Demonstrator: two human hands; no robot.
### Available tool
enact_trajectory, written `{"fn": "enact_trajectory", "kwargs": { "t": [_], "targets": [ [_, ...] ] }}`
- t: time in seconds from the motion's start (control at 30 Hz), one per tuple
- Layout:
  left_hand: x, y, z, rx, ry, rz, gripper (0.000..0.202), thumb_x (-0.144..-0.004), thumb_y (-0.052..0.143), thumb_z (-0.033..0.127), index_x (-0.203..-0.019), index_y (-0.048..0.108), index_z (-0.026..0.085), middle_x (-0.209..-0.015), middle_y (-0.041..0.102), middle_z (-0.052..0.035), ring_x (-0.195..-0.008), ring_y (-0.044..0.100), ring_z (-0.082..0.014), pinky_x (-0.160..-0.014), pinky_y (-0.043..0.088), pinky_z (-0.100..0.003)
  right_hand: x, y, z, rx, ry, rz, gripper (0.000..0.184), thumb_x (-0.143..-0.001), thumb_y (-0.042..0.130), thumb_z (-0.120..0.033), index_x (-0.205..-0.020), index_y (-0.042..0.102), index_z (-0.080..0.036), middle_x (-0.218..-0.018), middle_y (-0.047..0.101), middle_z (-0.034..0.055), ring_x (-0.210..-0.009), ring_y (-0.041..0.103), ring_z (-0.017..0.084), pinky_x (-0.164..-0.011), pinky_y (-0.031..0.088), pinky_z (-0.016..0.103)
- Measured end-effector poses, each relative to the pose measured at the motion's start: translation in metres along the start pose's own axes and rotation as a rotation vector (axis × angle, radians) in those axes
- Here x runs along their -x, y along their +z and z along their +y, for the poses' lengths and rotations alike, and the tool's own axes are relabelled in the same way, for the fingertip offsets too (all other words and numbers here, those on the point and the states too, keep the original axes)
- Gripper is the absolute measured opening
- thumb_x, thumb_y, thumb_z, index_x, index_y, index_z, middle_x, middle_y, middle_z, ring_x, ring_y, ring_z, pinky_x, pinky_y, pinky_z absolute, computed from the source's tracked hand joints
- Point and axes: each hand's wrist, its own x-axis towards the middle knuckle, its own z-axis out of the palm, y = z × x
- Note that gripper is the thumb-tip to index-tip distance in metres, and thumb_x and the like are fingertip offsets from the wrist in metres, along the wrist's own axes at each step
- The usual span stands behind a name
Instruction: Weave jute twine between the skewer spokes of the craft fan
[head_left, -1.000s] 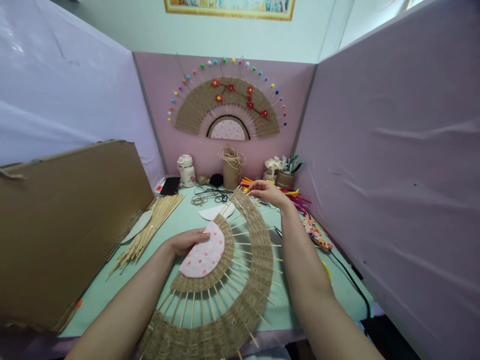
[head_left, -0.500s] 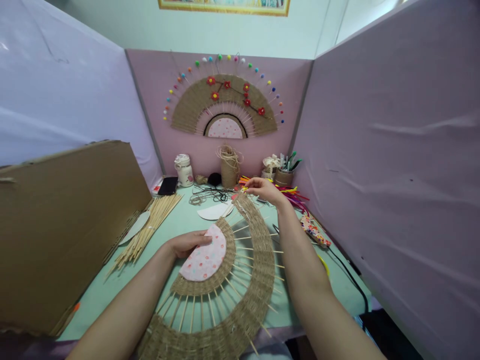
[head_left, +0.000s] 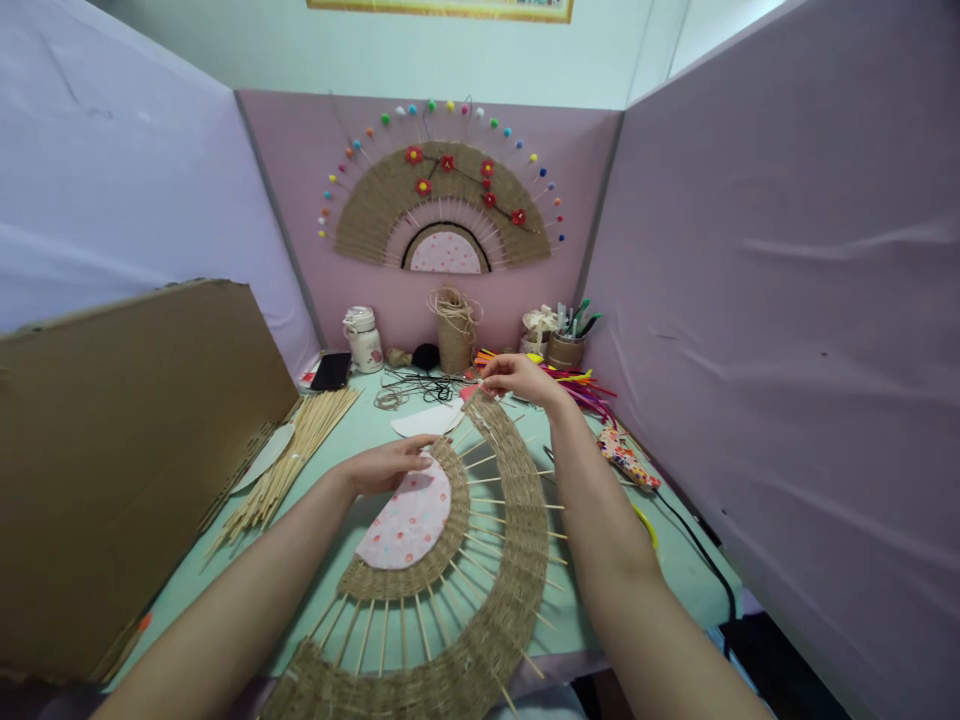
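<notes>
Mint green on top, the table (head_left: 694, 572) is fenced along its left side by a tall cardboard sheet (head_left: 127, 450). Over its near middle a woven fan (head_left: 525, 520) is held, its long axis slanted from the near left toward the far middle, its broad outer band curved round to the right. Beside the cardboard, a bundle of sticks (head_left: 311, 430) is laid at a similar slant. At the fan's hub, the far part of a spotted half-disc (head_left: 409, 520) is clasped by the left hand (head_left: 386, 466), the thumb laid over its face, the other fingers partly hidden. By the right hand (head_left: 517, 378), which is nearer, the band's far tip is met: it is placed just on the near side of the fingertips (head_left: 488, 380), which are closed together there; whether a stick end or a strand is pinched cannot be told.
</notes>
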Motion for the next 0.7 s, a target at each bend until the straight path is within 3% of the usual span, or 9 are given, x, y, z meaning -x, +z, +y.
{"fn": "enact_trajectory", "kwargs": {
  "t": [0.13, 0.33, 0.53, 0.7],
  "targets": [
    [-0.031, 0.007, 0.031, -0.035, 0.068, 0.072, 0.046, -0.071, 0.076, 0.032, -0.111, 0.060, 0.016, -0.103, 0.069, -0.0117, -0.089, 0.067, -0.0202, -0.078, 0.051, -0.029, -0.001, -0.001, -0.002, -0.018, 0.004, -0.016, 0.016, -0.069, 0.070, -0.025, -0.078, 0.062, -0.015, -0.065, 0.066, 0.0002, -0.059, 0.061, 0.011, -0.056, 0.050, 0.023],
    [-0.081, 0.029, 0.055, -0.089, 0.161, 0.320, 0.030, -0.072, 0.072, 0.038, -0.091, 0.063, 0.017, -0.083, 0.064, -0.0034, -0.070, 0.059, -0.0119, -0.066, 0.049, -0.026, -0.001, -0.006, -0.004, -0.018, -0.054, -0.020, 0.016, -0.069, 0.068, -0.026, -0.080, 0.061, -0.016, -0.067, 0.066, 0.0002, -0.060, 0.061, 0.012, -0.054, 0.048, 0.023],
    [-0.094, 0.055, 0.063, -0.164, 0.247, 0.492, 0.017, -0.068, 0.069, 0.027, -0.071, 0.060, 0.013, -0.063, 0.054, 0.0008, -0.056, 0.047, -0.0087, -0.053, 0.036, -0.021, -0.006, -0.009, -0.002, 0.081, -0.169, 0.067, 0.018, -0.065, 0.069, -0.027, -0.078, 0.064, -0.016, -0.073, 0.065, -0.0003, -0.064, 0.057, 0.011, -0.059, 0.044, 0.022],
    [-0.097, 0.063, 0.066, -0.322, 0.293, 0.605, 0.023, -0.066, 0.069, 0.033, -0.062, 0.056, 0.015, -0.054, 0.043, 0.0041, -0.051, 0.036, -0.0088, -0.048, 0.024, -0.024, -0.006, -0.007, -0.002, 0.114, -0.197, 0.080, 0.018, -0.066, 0.067, -0.026, -0.080, 0.064, -0.015, -0.074, 0.064, -0.0002, -0.065, 0.055, 0.010, -0.061, 0.043, 0.023]
  ]
}}
